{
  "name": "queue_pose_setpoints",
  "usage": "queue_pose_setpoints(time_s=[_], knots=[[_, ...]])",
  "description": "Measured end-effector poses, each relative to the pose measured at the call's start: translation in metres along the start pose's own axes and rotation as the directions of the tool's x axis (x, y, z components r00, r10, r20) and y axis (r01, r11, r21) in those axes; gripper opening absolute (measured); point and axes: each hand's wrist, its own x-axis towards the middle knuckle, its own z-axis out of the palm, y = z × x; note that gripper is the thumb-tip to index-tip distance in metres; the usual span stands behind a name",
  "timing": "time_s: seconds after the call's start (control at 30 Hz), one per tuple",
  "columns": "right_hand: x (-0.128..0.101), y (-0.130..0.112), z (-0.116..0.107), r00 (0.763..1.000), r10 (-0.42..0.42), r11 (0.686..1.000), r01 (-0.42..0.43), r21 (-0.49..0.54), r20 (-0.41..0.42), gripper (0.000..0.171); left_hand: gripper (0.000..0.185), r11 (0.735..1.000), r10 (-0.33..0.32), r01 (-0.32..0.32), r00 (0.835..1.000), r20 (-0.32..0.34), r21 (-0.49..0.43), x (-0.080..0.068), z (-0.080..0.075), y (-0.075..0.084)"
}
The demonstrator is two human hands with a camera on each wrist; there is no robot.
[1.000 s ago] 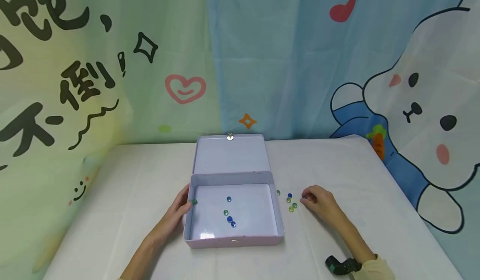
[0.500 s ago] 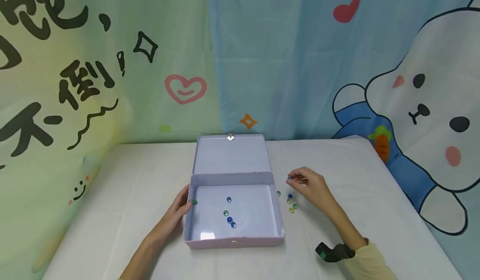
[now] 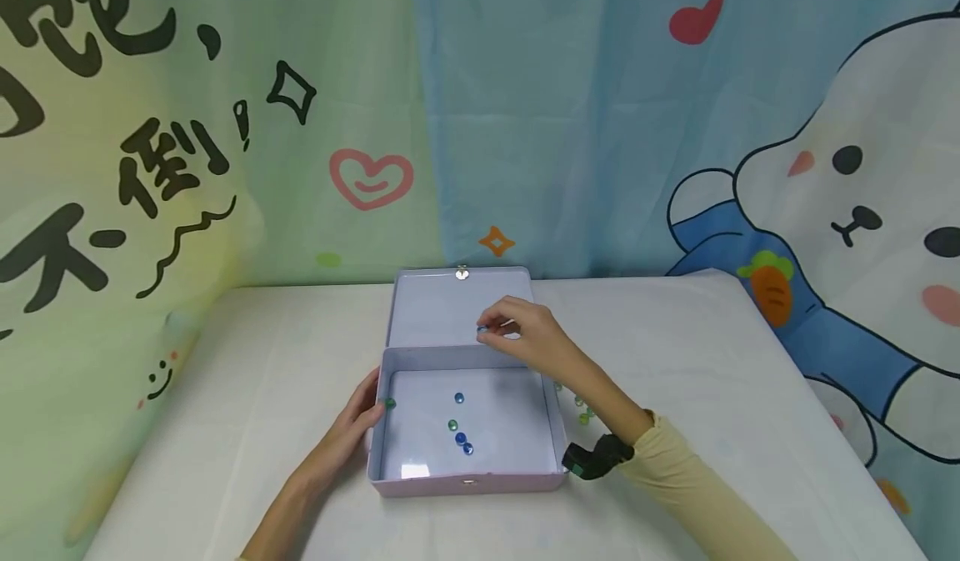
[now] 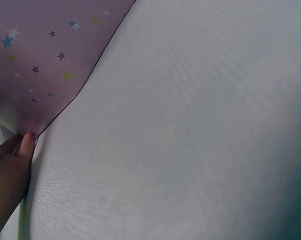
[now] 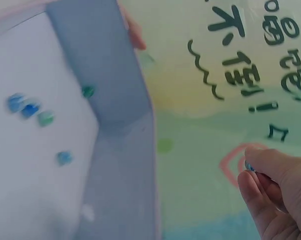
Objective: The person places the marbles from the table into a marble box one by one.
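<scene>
I see my right hand pinching a small blue bead between thumb and fingertips, the other fingers curled in behind; the bead hangs above the far edge of the open tin, over the seam where the raised lid meets the tray. The tin sits at the middle of the table, its lid standing up at 12 o'clock with a small clasp on its top edge. Inside the tray I count four beads in a loose line near the centre: a blue one, a green one and two blue ones close together toward 6 o'clock. My left hand rests against the tin's wall at 9 o'clock, fingers fairly straight along it, thumb over the rim, and a green bead sits right at the thumb tip; I cannot tell if the thumb touches it. At 3 o'clock of the tin, on the cloth, a few loose beads lie partly hidden by my right forearm. A black wrist camera is strapped on that arm, next to the yellow sleeve.
</scene>
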Motion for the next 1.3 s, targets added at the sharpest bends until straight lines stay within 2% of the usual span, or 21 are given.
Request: queue_pose_setpoints(time_s=[0.1,0.23,0.33,0.53,0.7,0.87,0.93,1.2,1.3], knots=[[0.022,-0.013,0.012,0.997,-0.059,0.998,0.057,0.03,0.054,0.016,0.058,1.0,0.003,-0.003,1.0,-0.012,0.001,-0.002,-0.002,-0.001],[0.04,-0.021,0.029,0.978,-0.085,0.996,0.079,0.038,0.189,0.014,0.058,1.0,-0.001,0.001,1.0,-0.021,-0.001,0.0,-0.001,-0.001],[0.047,-0.02,0.042,0.95,-0.09,0.995,0.096,-0.006,0.298,0.014,0.058,1.0,-0.005,0.005,1.0,-0.017,-0.005,0.002,0.0,0.0],[0.051,-0.017,0.071,0.886,-0.08,0.988,0.131,-0.082,0.456,0.01,0.058,1.0,-0.009,0.009,1.0,-0.008,-0.005,0.002,0.0,0.001],[0.052,-0.015,0.095,0.837,-0.002,0.984,0.099,-0.147,0.547,0.009,0.058,1.0,-0.025,0.025,1.0,-0.011,-0.004,0.0,0.001,0.001],[0.05,-0.01,0.109,0.793,0.035,0.971,0.117,-0.208,0.608,0.008,0.057,1.0,-0.021,0.021,1.0,-0.014,-0.011,-0.001,0.001,0.0],[0.047,-0.005,0.113,0.79,0.047,0.967,0.116,-0.225,0.611,0.009,0.056,1.0,-0.014,0.014,1.0,-0.012,-0.014,-0.001,0.001,0.0],[0.038,0.015,0.122,0.802,0.097,0.956,0.089,-0.279,0.59,0.015,0.057,1.0,-0.006,0.006,1.0,0.002,-0.018,-0.003,0.0,-0.001],[0.038,0.017,0.124,0.807,0.09,0.952,0.102,-0.287,0.583,0.015,0.056,1.0,0.002,-0.002,1.0,0.007,-0.018,-0.003,-0.002,0.001]])
